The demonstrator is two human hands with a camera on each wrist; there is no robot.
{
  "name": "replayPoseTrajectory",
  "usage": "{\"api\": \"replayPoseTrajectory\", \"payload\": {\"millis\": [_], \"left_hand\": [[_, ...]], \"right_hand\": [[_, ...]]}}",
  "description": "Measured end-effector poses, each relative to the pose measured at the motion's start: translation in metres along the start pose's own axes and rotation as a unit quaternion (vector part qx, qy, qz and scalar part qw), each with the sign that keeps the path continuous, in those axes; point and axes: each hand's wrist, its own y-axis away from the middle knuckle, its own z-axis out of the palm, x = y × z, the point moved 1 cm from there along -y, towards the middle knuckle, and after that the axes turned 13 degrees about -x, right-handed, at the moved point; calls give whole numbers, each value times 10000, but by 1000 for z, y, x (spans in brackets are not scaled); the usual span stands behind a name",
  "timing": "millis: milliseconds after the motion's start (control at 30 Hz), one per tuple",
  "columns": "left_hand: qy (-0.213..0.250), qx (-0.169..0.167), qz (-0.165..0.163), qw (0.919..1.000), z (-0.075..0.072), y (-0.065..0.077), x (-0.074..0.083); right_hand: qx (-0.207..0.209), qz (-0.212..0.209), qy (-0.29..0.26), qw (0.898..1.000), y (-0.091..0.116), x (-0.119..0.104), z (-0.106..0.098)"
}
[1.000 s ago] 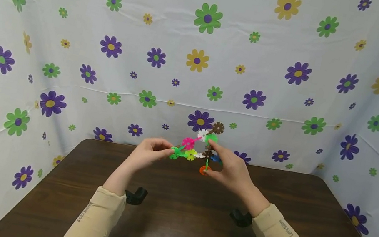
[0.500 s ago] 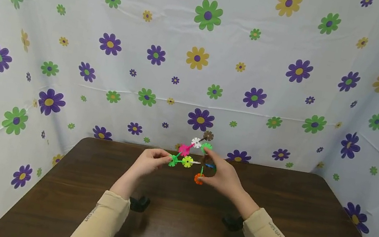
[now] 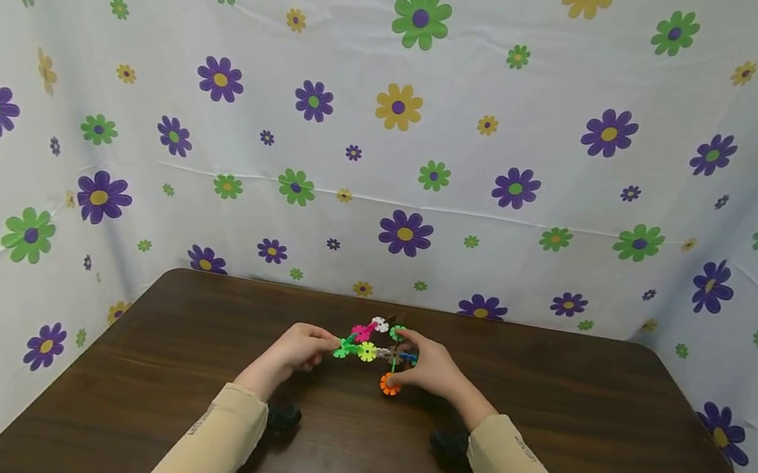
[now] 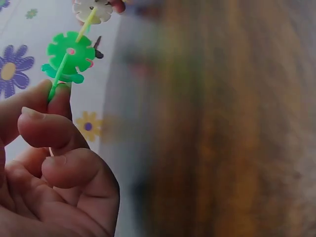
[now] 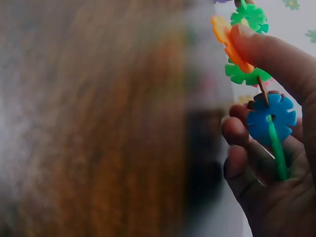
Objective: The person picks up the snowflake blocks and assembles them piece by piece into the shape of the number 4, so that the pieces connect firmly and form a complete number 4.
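Between both hands is a chain of notched plastic snowflake discs slotted together edge to edge. My left hand (image 3: 299, 343) pinches a green disc (image 3: 341, 348) at its left end with thumb and index finger; the other fingers are curled loosely. From there run a yellow-green disc (image 3: 367, 351), a pink disc (image 3: 360, 333) and a white disc (image 3: 380, 325). On the right side, my right hand (image 3: 435, 367) has its thumb against an orange disc (image 5: 231, 44) and its fingers up at another green disc (image 3: 397, 332). A blue disc (image 5: 271, 121) sits inside that hand's curve.
The brown wood-grain table (image 3: 338, 466) spreads below the hands. A white flower-print curtain (image 3: 254, 122) stands behind it and along both sides. Dark wrist gear (image 3: 282, 419) hangs under the left wrist, with similar gear (image 3: 449, 445) under the right.
Both hands have come down with the disc chain, from in front of the curtain to over the tabletop. The chain has tilted flatter, and the head view has dipped slightly.
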Motion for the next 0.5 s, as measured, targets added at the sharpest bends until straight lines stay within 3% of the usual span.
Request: {"api": "replayPoseTrajectory", "payload": {"millis": [200,500], "left_hand": [[101,-23,-283,9995,-1,-1,-4],[-13,-27,-566,9984,-1,-5,-6]], "right_hand": [[-230,65,-85,9997,-6,4,2],[-437,249,308,9983,-9,2,1]]}}
